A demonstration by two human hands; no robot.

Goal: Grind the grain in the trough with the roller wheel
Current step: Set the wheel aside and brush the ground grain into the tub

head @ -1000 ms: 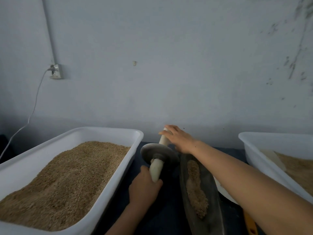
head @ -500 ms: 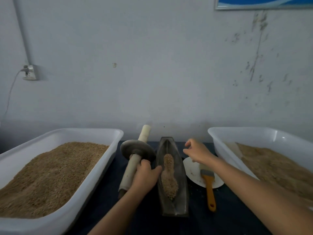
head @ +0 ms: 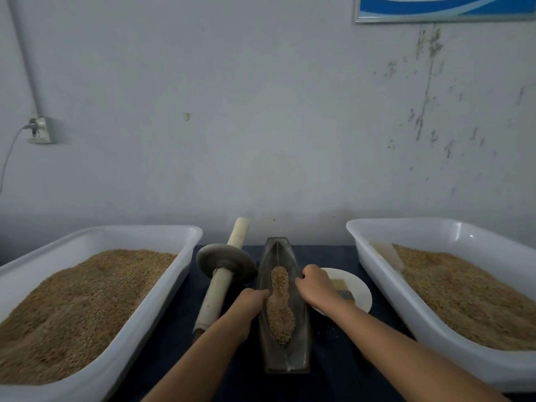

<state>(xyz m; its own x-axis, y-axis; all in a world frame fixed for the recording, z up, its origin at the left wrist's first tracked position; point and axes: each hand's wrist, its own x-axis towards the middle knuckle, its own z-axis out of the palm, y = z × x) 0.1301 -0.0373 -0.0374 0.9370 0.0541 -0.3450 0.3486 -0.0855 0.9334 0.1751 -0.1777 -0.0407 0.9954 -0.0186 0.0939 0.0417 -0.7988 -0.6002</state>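
The grain (head: 280, 307) lies in a narrow heap along the middle of the dark boat-shaped trough (head: 284, 358), which stands lengthwise on the desk (head: 330, 369) between two white tubs. Both hands now hold the trough's rims: the left hand (head: 251, 300) curls over the left edge, the right hand (head: 314, 287) over the right edge, each gripping the metal. Half a second ago the left hand was round the handle of the roller wheel (head: 224, 264) and the right hovered free; the wheel now lies let go, just left of the trough, its handle pointing away toward the wall. That suggests the trough is being steadied or squared before rolling begins. Beyond the right hand sit a white plate (head: 361, 288) and a brush (head: 342, 288).
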